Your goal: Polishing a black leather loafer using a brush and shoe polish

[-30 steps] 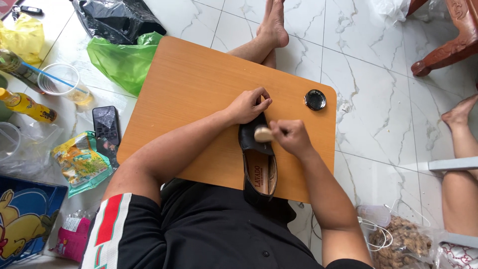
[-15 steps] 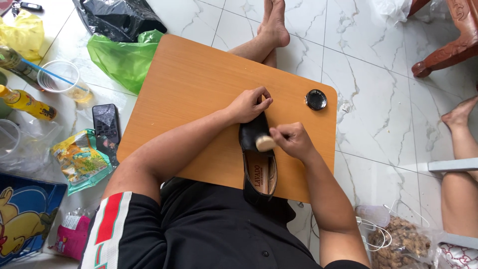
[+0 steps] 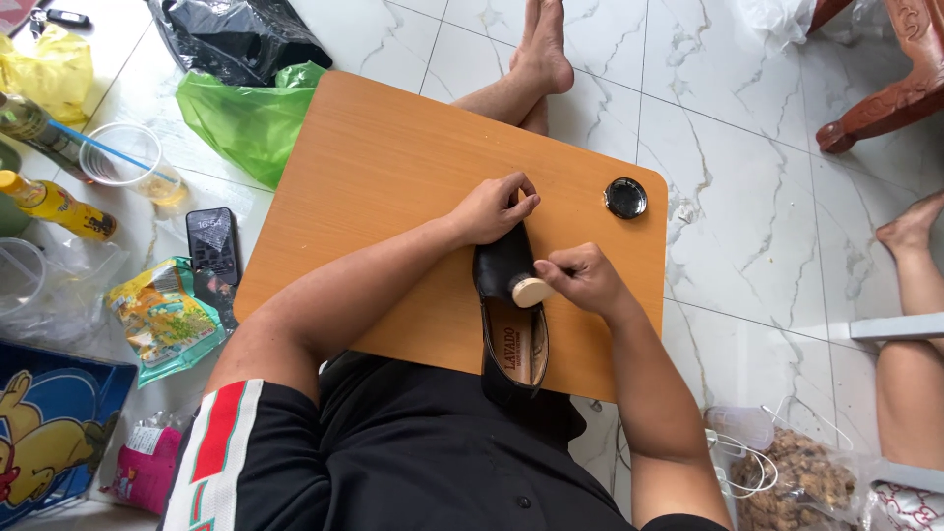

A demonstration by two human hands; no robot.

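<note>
A black slip-on shoe [image 3: 511,324] with a tan insole lies on a low wooden table [image 3: 383,167], toe pointing away from me. My left hand [image 3: 492,206] rests curled on the shoe's toe and holds it down. My right hand [image 3: 582,278] grips a small brush with a round pale wooden end [image 3: 531,291], pressed against the shoe's black upper just in front of the opening. A small round black tin [image 3: 625,198] sits on the table to the right of the shoe.
On the tiled floor to the left lie a phone [image 3: 212,246], a snack packet [image 3: 157,315], a plastic cup with a straw [image 3: 128,162], bottles and green [image 3: 246,113] and black bags. Another person's leg [image 3: 910,324] is at right, a bag of nuts [image 3: 796,482] below it.
My right hand has shifted the brush a little back toward the shoe's opening and to the left. My left hand stays on the toe.
</note>
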